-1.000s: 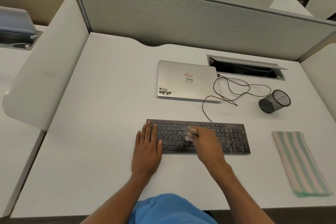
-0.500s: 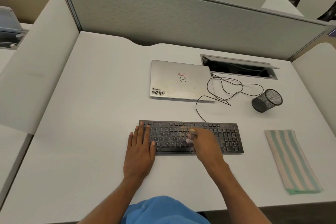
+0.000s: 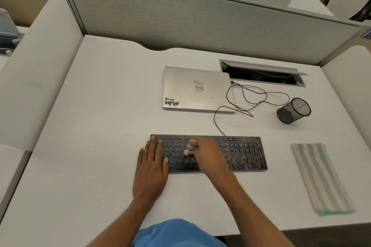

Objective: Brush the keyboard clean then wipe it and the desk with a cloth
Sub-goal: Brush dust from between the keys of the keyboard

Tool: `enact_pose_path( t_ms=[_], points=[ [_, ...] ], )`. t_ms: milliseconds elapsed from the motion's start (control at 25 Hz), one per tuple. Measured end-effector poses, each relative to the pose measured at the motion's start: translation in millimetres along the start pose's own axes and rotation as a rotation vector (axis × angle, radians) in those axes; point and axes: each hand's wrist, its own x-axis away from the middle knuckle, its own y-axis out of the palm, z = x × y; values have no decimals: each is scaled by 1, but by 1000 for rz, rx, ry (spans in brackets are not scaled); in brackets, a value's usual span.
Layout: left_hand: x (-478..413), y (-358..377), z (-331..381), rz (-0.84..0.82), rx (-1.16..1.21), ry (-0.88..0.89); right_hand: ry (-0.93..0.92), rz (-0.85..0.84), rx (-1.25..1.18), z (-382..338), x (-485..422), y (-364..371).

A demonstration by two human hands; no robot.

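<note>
**A:** What might go wrong from here?

**B:** Mostly the crumbs. The flat black keyboard [image 3: 241,152] lies on the white surface [image 3: 90,146], and the pale specks are thickest on its right half. The right hand [image 3: 210,154] is over the middle keys, its grip closed round a small brush with a tan wooden top and pale bristles [image 3: 191,147]. That part is blurred, so I can't tell exactly how the fingers lie. Hard flicks could push grit under the keys or scatter it towards the striped green-and-cream cloth [image 3: 321,178], which lies folded well to the right of the keyboard.

**A:** Could the keyboard slide?

**B:** Probably not. The left hand [image 3: 150,168] lies flat on the keyboard's left end, fingers straight and holding nothing. If it lifted, the strokes could shift the board and tug the thin black cable [image 3: 251,96] that loops behind it.

**A:** And the count?

**B:** Two hands, one keyboard, one brush, one cloth and one cable. There is also one closed silver laptop [image 3: 196,90] behind the keyboard, and one black mesh cup [image 3: 294,110] tipped on its side behind and to the right of it.
</note>
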Motion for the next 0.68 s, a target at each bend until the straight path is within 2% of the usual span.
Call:
enact_pose_path(
  t_ms=[80, 120, 240, 320, 480, 600, 680],
  points=[
    [0, -1, 0, 6, 11, -3, 149, 82, -107, 13, -3, -16],
    [0, -1, 0, 8, 12, -3, 160, 113, -58, 14, 0, -24],
    [-1, -1, 0, 4, 7, -8, -48, 160, 234, 3, 11, -33],
    [0, 0, 1, 2, 5, -9, -134, 156, 207, -7, 13, -25],
    [-1, 1, -1, -3, 1, -7, -155, 154, 274, -23, 3, -5],
    [-1, 1, -2, 5, -9, -1, -111, 153, 99, -28, 1, -8],
    [-1, 1, -1, 6, -6, 0, -115, 235, 25, -25, -2, -15]
  ],
)
